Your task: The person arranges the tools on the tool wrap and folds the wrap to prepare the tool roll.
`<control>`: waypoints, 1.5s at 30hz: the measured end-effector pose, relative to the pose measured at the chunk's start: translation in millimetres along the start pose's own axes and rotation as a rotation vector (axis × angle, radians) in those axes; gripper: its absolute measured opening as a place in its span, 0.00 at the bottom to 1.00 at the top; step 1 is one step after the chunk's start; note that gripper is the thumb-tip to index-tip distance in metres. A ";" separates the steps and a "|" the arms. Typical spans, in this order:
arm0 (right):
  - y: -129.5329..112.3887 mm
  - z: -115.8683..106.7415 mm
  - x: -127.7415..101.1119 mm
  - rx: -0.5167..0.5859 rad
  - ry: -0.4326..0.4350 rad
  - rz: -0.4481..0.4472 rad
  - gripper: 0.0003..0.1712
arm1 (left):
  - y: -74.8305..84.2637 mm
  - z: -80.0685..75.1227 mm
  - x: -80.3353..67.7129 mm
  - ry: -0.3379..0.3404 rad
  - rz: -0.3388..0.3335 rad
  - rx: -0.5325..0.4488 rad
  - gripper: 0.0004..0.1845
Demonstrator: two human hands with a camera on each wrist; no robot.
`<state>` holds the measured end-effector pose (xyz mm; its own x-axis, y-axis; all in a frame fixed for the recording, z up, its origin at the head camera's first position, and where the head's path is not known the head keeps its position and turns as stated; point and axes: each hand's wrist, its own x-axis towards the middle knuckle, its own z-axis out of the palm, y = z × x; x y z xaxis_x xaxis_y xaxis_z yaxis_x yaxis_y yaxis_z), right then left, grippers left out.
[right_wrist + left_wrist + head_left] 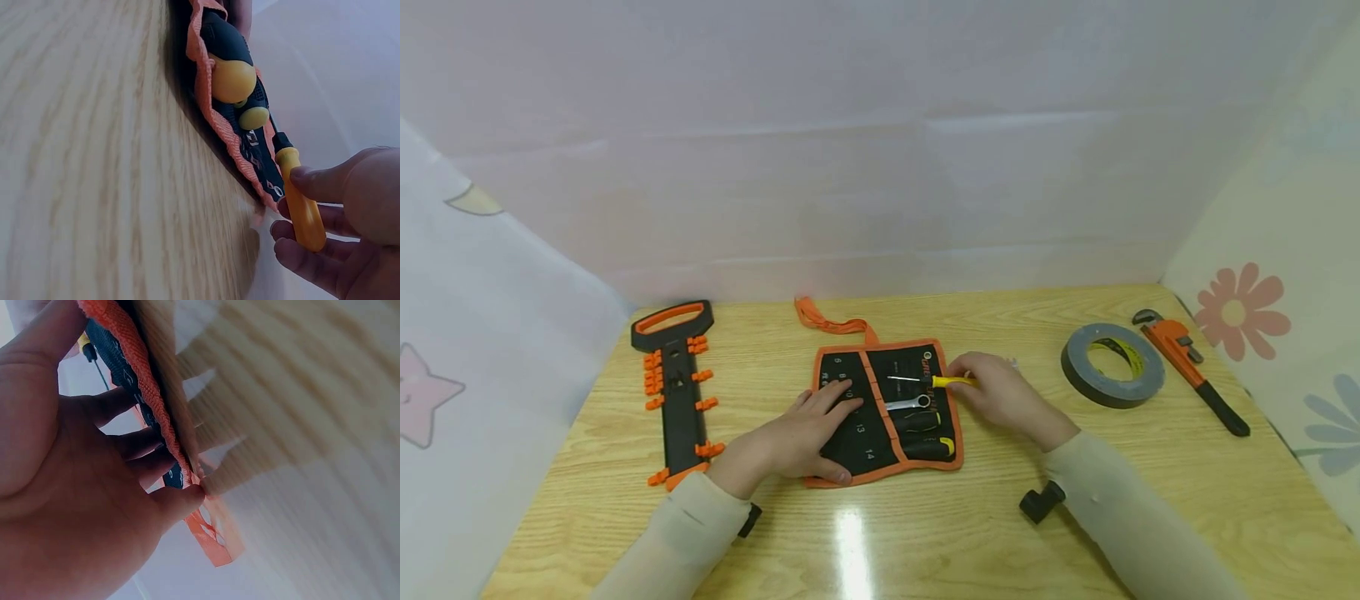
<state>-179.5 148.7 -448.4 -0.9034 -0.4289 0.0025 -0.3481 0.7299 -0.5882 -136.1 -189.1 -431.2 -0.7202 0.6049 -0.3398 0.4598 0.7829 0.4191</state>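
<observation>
A black tool roll with orange trim [850,417] lies unrolled in the middle of the wooden table [925,533]. My left hand [808,433] rests flat on its left half, fingers straight, pressing the fabric [134,375] down. My right hand [996,392] pinches the yellow handle of a small screwdriver [953,382] at the roll's right edge; its thin shaft points left across the pouch. In the right wrist view the fingers [306,253] curl around the yellow handle [303,209]. A ring spanner [908,404] and two black-and-yellow handled tools [231,72] sit in the pockets.
A black and orange tool holder with a handle [676,387] lies at the left. A roll of grey tape [1111,365] and an orange pipe wrench [1187,362] lie at the right. White sheets wall in the table.
</observation>
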 end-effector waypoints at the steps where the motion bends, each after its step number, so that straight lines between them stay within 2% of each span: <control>1: -0.4 0.9 1.0 -0.006 -0.003 -0.005 0.05 | -0.2 0.0 0.1 -0.001 0.000 0.002 0.58; 13: -6.6 6.1 7.5 -0.105 -0.009 -0.079 0.05 | -0.6 -0.1 0.6 -0.011 0.000 0.047 0.58; 29: -19.6 8.0 14.4 -0.097 -0.071 -0.087 0.14 | -2.6 2.5 0.9 -0.003 -0.009 0.060 0.58; 34: -21.4 10.4 18.7 -0.096 -0.072 -0.092 0.13 | -2.7 2.3 0.7 -0.005 -0.010 0.050 0.58; 39: -21.3 12.7 22.3 -0.121 -0.066 -0.137 0.10 | -2.5 1.6 0.7 -0.004 -0.013 0.047 0.58; 45: -22.7 14.0 24.8 -0.131 -0.062 -0.175 0.12 | -2.6 0.9 1.2 -0.006 -0.010 0.049 0.58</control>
<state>-190.4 114.0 -446.4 -0.8105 -0.5841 0.0437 -0.5318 0.7024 -0.4730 -137.6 -190.2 -433.4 -0.7219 0.5978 -0.3487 0.4778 0.7950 0.3739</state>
